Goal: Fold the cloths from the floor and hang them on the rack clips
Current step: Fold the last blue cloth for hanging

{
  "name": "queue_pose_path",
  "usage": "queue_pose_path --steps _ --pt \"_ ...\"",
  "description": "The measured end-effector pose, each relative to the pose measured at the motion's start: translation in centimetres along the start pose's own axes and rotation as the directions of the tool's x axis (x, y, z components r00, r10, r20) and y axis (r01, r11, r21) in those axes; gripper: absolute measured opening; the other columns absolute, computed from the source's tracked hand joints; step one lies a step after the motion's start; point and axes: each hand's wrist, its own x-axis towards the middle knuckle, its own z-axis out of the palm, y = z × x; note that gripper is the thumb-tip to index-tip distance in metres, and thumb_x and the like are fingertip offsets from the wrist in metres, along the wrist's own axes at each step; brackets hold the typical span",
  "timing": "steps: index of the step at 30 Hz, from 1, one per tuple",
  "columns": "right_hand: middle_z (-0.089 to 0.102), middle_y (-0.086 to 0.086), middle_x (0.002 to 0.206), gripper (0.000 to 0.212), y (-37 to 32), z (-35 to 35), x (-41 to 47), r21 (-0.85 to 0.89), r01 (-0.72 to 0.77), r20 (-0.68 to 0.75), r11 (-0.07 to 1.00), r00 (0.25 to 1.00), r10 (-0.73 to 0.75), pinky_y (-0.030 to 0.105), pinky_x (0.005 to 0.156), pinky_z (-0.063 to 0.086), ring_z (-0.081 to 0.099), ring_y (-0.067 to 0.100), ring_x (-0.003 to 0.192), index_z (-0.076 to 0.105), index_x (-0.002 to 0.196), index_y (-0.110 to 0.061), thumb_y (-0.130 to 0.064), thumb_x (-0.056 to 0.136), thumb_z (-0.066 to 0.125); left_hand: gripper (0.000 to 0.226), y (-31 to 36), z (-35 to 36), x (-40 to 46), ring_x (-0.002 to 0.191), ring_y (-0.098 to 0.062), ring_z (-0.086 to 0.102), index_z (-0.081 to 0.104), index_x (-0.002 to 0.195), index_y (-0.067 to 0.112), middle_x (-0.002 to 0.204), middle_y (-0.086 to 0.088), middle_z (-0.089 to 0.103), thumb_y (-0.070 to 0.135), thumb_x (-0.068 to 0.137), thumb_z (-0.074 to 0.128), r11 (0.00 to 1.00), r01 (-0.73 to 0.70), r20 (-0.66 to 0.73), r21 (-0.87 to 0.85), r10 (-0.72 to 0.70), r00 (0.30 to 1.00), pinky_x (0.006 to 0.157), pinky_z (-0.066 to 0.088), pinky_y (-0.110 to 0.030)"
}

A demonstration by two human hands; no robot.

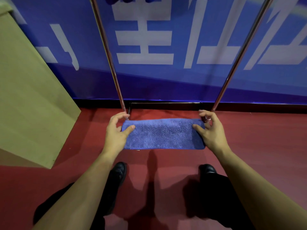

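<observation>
Nearest us, at six o'clock, our two black shoes (207, 169) stand on the red floor (257, 130). Just beyond them we hold the blue cloth (163, 134) stretched out flat in the air, already folded into a long band. Our left hand (116, 131) pinches its nine o'clock end, thumb on top and fingers curled under; our right hand (210, 130) pinches the three o'clock end the same way, the spare fingers loosely spread. We judge the folding step to be in hand: the band probably wants one more fold, end to end, or else lifting. Farther off, at twelve o'clock, the rack (109, 55) poles rise against the blue banner (166, 77). Blue shapes at the very top edge may be hung cloths; the clips we cannot make out, so the next move calls for raising the cloth well upward.
</observation>
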Motion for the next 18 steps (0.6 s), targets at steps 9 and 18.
queue_pose_path --steps 9,18 --pt "0.069 -0.002 0.111 0.051 0.45 -0.49 0.1 -0.149 0.08 0.132 0.986 0.989 -0.06 0.011 0.097 0.041 0.063 -0.004 0.103 0.071 0.07 -0.031 0.017 0.082 0.058 0.044 -0.03 -0.41 -0.02 0.109 -0.001 0.063 0.079 0.072 0.021 0.117 0.01 0.068 -0.016 0.086 0.058 0.985 -0.051 0.165 0.164 0.024 0.986 0.095 0.047 -0.016" --pt "0.067 -0.002 0.112 0.028 0.64 -0.09 -0.09 -0.178 0.041 0.113 0.983 0.993 -0.021 0.003 0.094 0.038 0.063 0.006 0.105 0.074 0.082 -0.022 0.005 0.081 0.072 0.04 -0.22 -0.01 -0.12 0.117 0.01 0.054 0.078 0.082 0.028 0.13 0.01 0.058 -0.007 0.089 0.062 0.979 -0.067 0.072 0.193 0.054 0.996 0.099 0.042 -0.013"
